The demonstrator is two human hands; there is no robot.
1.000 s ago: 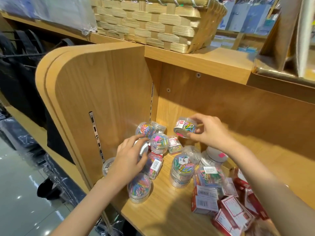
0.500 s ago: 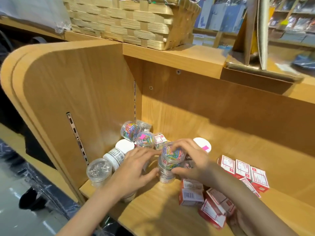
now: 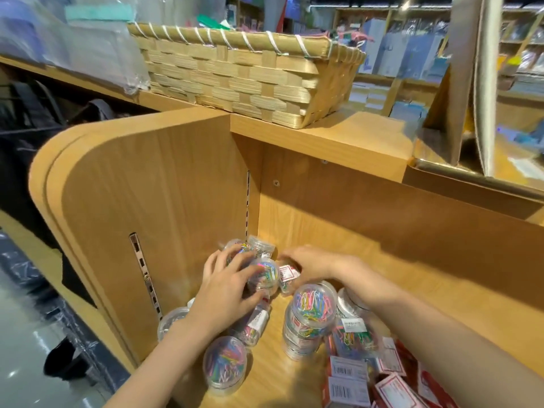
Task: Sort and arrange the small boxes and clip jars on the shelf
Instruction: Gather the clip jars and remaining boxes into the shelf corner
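Fingers spread, the left hand lies over a clear clip jar in the back left corner of the wooden shelf, touching its side; whether it truly grips is blurred. Beside it the right hand reaches to the same corner, fingers loosely bent over a small red-and-white box; its hold cannot be told. More jars of coloured clips stand nearer: a stack under the right forearm, one at the shelf's front edge. Red boxes lie heaped at lower right. On top of the unit rests a woven basket; shop shelving fills the background.
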